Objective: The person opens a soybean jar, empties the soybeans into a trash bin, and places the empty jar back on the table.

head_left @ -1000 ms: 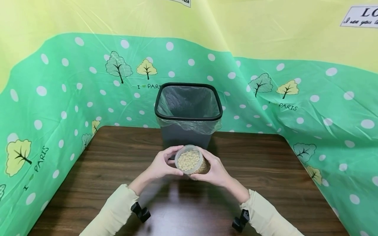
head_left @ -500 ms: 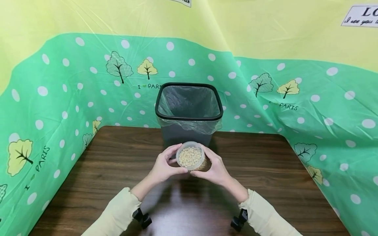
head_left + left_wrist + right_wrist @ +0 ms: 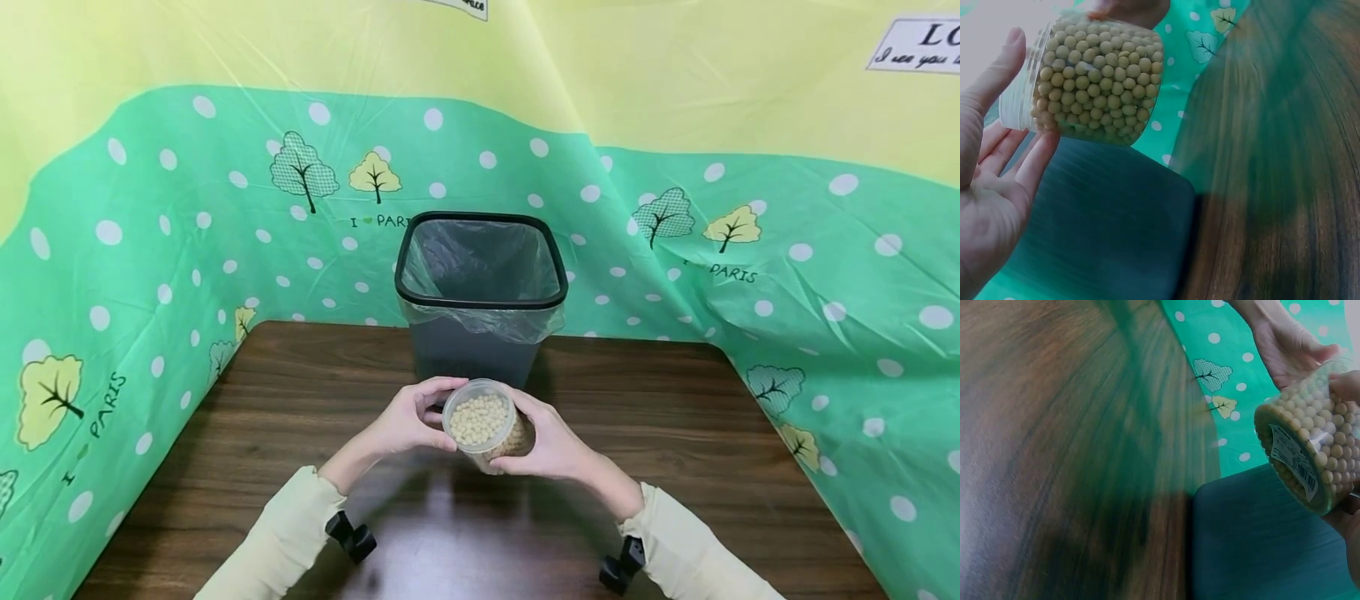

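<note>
A clear plastic jar (image 3: 480, 421) full of small round beige pieces, like dried beans, is held in the air above the table. It lies tilted, its clear lid (image 3: 1019, 103) facing up and toward me. My right hand (image 3: 551, 437) grips the jar's side, thumb in front. Around the lid's rim my left hand (image 3: 405, 425) curls its thumb and fingers. A white label with a barcode (image 3: 1294, 462) shows on the jar's base in the right wrist view. Right behind the jar stands a dark grey trash bin (image 3: 476, 346).
The bin has a black rim (image 3: 480, 303) and a clear plastic liner (image 3: 517, 323) folded over it. Beneath lies a dark wooden table (image 3: 315, 375). A green and yellow printed cloth (image 3: 247, 217) hangs around its back and sides.
The jar rose slightly, then came down and toward me, and more of its side shows. Both hands moved with it; the left thumb sits further left on the rim. The bin stayed put.
</note>
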`<action>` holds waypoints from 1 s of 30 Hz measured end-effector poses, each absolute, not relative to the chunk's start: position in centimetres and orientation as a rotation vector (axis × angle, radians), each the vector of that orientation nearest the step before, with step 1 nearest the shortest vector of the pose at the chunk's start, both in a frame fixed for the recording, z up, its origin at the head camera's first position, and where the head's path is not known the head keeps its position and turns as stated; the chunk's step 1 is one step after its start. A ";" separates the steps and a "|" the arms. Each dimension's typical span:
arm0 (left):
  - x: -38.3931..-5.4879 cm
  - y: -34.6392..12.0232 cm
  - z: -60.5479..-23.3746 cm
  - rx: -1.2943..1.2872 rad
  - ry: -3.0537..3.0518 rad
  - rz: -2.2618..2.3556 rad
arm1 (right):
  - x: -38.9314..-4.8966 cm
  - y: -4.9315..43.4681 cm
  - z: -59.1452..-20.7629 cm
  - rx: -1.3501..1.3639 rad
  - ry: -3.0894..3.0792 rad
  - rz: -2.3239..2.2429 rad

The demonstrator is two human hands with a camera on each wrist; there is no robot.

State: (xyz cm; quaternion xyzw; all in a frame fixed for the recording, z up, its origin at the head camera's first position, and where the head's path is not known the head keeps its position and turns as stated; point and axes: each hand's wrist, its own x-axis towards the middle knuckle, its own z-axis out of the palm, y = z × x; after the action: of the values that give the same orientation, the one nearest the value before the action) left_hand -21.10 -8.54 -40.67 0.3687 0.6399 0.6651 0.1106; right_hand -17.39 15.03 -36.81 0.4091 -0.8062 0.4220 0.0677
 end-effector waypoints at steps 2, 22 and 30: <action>-21.1 -8.5 -40.8 1.082 1.866 1.972 | -17.4 15.2 -36.9 1.241 -2.444 1.267; -20.2 -6.8 -41.0 0.991 1.862 2.095 | -17.4 16.2 -37.8 1.018 -2.417 1.450; -19.4 -6.5 -40.9 0.993 1.892 2.169 | -17.5 16.2 -37.7 1.030 -2.375 1.397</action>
State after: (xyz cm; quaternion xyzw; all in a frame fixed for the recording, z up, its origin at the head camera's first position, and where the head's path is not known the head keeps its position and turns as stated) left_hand -19.43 -6.50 -40.92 0.3256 0.6206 0.7117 0.0485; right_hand -17.46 16.19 -37.65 0.3484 -0.8033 0.4726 0.0998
